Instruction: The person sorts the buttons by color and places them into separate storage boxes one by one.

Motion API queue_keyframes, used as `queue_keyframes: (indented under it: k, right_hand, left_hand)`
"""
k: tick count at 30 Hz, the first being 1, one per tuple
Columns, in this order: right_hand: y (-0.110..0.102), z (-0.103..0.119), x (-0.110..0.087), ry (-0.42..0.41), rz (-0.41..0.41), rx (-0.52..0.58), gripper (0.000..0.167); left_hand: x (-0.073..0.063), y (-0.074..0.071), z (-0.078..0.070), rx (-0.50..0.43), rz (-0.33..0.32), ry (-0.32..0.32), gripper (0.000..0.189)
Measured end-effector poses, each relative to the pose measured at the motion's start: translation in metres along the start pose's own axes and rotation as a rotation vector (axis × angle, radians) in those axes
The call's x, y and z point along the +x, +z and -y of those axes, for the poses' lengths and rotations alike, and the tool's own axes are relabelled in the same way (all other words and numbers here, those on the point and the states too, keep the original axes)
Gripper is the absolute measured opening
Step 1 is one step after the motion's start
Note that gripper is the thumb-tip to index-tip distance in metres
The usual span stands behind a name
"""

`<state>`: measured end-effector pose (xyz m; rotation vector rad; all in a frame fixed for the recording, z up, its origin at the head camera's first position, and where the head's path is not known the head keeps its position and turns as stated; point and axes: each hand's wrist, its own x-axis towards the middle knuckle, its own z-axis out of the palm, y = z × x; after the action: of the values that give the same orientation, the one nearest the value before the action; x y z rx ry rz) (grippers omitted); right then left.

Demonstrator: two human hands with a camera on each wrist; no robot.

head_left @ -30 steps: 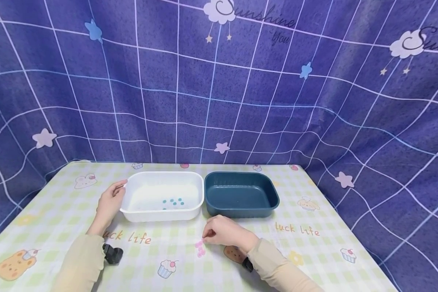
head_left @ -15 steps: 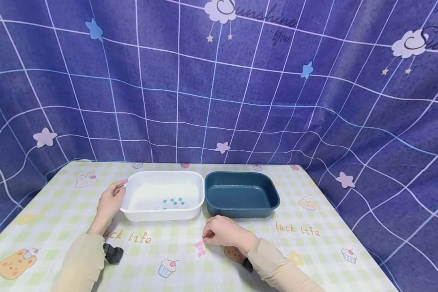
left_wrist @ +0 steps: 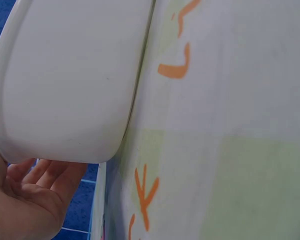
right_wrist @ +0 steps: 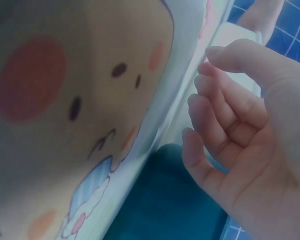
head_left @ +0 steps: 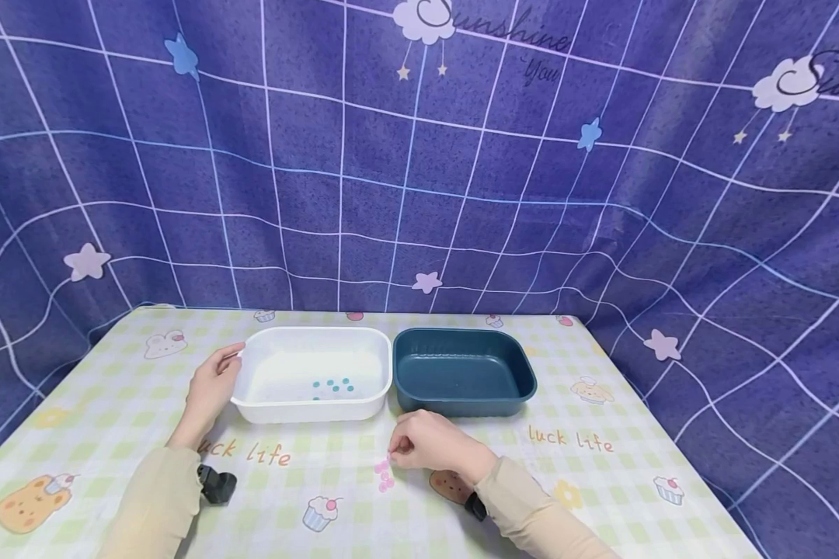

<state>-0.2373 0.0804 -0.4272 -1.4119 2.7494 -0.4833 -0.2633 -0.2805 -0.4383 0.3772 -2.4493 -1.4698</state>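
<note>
My left hand point(head_left: 212, 383) rests against the left end of a white tray point(head_left: 311, 412), fingertips right at its rim. In the left wrist view its fingers point(left_wrist: 52, 175) lie loosely bent beside the tray's outer wall. Several small teal discs lie in that tray, towards its front right. My right hand point(head_left: 433, 444) is low over the tablecloth, before a dark teal tray point(head_left: 464, 407). Its thumb and forefinger pinch at the upper end of a little cluster of pink discs point(head_left: 384, 476), a pink bit showing at the tips. The other fingers point(right_wrist: 202, 112) are curled.
The two trays stand side by side towards the back of a table with a checked, printed cloth point(head_left: 322, 454). A blue gridded curtain point(head_left: 363, 202) hangs behind and around the table. Black wrist devices point(head_left: 217, 485) sit at both sleeves.
</note>
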Motion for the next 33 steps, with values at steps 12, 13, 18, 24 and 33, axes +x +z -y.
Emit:
queue_keyframes:
  k: [12,13,18,24,33]
  right_hand:
    - [-0.003,-0.002,0.0,-0.023,-0.035,0.093,0.006]
    - [-0.003,-0.002,0.0,-0.032,-0.04,0.094,0.006]
    - [-0.007,0.001,-0.001,-0.052,-0.059,0.079,0.006]
    - [-0.018,0.008,-0.001,-0.054,-0.085,0.082,0.007]
    - [-0.028,0.01,0.001,-0.045,-0.118,0.114,0.006]
  left_hand:
    - [0.001,-0.001,0.002,0.006,-0.001,0.007,0.047]
    - [0.001,-0.001,0.001,0.006,0.0,0.008,0.047]
    - [0.001,-0.001,0.0,0.008,0.008,0.002,0.047]
    - [0.002,-0.001,0.001,0.01,0.014,-0.012,0.047]
    - [0.003,-0.001,0.003,0.0,0.007,-0.002,0.047]
